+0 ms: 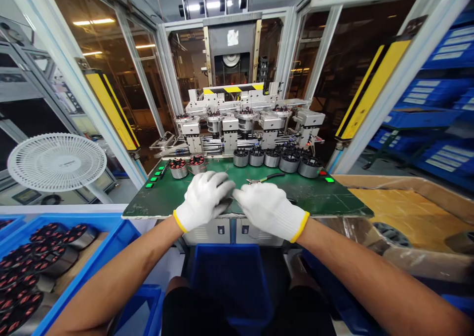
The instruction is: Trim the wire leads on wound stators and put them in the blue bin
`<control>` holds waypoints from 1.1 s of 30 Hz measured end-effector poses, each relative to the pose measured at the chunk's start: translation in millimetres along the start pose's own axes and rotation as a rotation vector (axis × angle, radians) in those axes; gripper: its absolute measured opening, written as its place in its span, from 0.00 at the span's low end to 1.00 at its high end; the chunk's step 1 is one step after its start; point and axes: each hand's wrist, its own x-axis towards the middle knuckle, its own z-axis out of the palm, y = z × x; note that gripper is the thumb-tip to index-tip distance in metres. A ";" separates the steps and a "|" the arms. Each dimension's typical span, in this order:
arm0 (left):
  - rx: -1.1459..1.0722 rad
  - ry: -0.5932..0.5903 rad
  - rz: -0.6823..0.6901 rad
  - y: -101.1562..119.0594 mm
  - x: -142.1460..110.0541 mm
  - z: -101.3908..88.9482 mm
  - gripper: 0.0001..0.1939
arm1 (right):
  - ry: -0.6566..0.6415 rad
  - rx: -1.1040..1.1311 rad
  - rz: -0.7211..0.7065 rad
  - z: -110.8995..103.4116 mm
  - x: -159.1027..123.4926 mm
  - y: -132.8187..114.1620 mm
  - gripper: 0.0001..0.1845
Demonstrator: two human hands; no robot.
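Observation:
Both my hands wear white knit gloves with yellow cuffs and meet over the front of the green work table (155, 200). My left hand (205, 198) has its fingers curved and apart from the thumb, slightly blurred, with nothing visible in them. Close beside its fingertips, my right hand (266, 205) has its fingers pressed together; whatever they may hold is hidden. Just behind the right hand lie green-handled pliers (272, 177). Two stators with copper windings (179, 168) stand behind my left hand. Several unwound stator cores (290, 162) stand in a group at the back right.
A machine with clamping fixtures (230, 129) spans the table's back, between yellow light curtains (113, 110). A blue crate (111, 242) of wound stators is at left, near a white fan (55, 161). At right sits a cardboard-lined box (407, 203) holding cores. Green-lit buttons (150, 185) line the table's left edge.

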 end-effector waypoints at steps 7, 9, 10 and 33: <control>0.193 -0.101 0.323 15.1 -30.5 -15.9 0.14 | -0.033 0.031 0.020 6.6 -3.0 0.2 0.10; 0.161 -0.138 0.370 20.3 -32.4 -15.2 0.15 | -0.055 0.046 0.020 8.5 -1.9 0.1 0.10; 0.133 -0.149 0.377 22.5 -32.4 -13.9 0.16 | -0.071 0.054 0.018 8.8 -1.3 0.0 0.11; -0.040 -0.146 0.141 9.9 -47.1 -4.7 0.18 | 0.059 -0.061 0.028 51.3 27.8 9.5 0.19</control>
